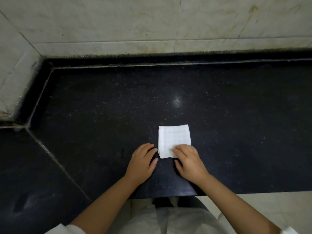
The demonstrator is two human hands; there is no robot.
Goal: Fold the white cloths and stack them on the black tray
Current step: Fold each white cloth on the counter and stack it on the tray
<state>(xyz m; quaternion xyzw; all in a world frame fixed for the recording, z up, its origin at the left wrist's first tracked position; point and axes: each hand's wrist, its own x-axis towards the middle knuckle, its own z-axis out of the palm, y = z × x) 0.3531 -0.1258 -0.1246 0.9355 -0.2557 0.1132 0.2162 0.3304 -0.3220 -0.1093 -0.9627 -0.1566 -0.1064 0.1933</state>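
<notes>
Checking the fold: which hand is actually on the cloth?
The right hand: its fingers rest on the cloth's near right corner. The left hand lies flat on the counter beside its left edge.

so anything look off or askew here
Nothing much: the folded white cloth lies flat and roughly square on the dark counter. One oddity: no black tray is in view to stack it on.

Head view looks steeply down, close over countertop.

No legible text — anywhere.
</notes>
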